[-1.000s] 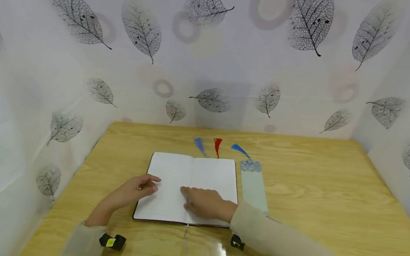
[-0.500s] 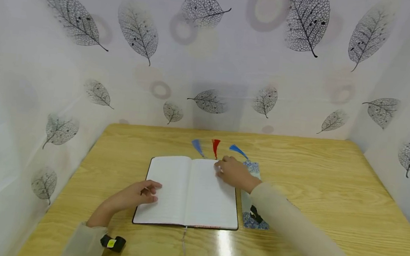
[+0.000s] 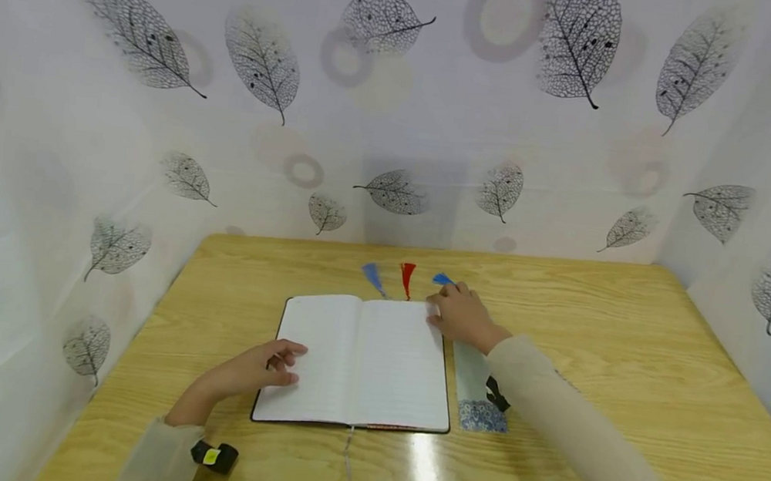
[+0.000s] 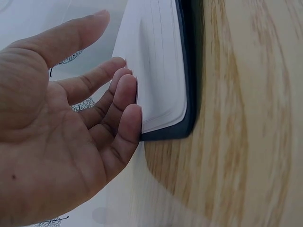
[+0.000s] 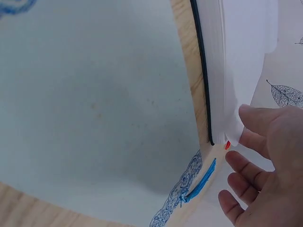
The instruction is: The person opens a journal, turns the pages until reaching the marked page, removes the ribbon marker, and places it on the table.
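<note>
An open notebook with white lined pages and a dark cover lies on the table. My left hand rests at its left edge, fingers loosely bent, fingertips touching the page edges in the left wrist view. At the top right corner, my right hand has thumb and index finger about a page corner, its other fingers spread loosely. Under the right wrist lies a pale green bookmark with blue patterned ends. Its blue tassel extends past the top; the hand partly hides it in the head view.
A light blue tassel and a red tassel stick out above the notebook. A thin ribbon hangs from its lower edge. The wooden table meets leaf-printed cloth walls at the back and sides.
My right hand has moved from the notebook's middle up and right to its top right corner. My left hand has stayed almost still at the left edge.
</note>
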`<action>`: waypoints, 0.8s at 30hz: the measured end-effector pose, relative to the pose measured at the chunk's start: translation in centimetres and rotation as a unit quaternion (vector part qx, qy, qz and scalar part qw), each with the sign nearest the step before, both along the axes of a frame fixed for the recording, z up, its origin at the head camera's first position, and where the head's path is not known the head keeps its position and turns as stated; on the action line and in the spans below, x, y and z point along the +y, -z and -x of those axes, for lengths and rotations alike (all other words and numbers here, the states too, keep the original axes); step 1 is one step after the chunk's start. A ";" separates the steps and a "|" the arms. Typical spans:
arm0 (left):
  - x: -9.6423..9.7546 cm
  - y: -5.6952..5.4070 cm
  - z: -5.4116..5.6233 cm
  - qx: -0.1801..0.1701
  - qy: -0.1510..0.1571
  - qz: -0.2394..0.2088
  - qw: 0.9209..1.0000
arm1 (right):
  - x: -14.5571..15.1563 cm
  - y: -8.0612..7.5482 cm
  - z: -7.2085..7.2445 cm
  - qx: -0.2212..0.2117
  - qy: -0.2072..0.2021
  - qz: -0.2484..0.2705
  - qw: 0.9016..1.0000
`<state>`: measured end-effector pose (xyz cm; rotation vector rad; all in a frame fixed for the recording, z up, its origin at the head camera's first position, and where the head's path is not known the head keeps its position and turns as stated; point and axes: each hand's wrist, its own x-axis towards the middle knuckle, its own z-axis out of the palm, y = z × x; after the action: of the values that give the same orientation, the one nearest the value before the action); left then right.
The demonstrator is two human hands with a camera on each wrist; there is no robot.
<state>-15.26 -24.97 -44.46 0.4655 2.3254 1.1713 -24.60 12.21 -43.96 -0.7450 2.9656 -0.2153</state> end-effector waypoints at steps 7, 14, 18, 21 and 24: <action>0.0 0.1 0.1 0.001 -0.004 0.000 1.000 | 0.4 -0.4 -0.2 -0.023 -0.004 0.059 0.998; 0.0 0.0 -0.1 -0.006 -0.034 0.022 0.999 | 1.4 -0.8 -1.7 -0.199 0.007 0.247 0.948; -0.2 0.2 -0.3 -0.003 -0.031 0.015 0.999 | 1.7 -1.1 -3.3 -0.281 -0.003 0.351 0.893; -0.3 0.3 -0.4 0.000 -0.026 0.006 1.000 | 1.5 -1.1 -4.7 -0.342 0.001 0.410 0.845; -0.4 0.2 -0.5 0.000 -0.026 0.001 1.000 | 0.8 -0.9 -5.9 -0.376 -0.006 0.427 0.823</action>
<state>-14.80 -25.34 -44.69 0.4058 2.3513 1.1940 -18.71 12.98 -43.08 -0.5211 1.9984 -1.4958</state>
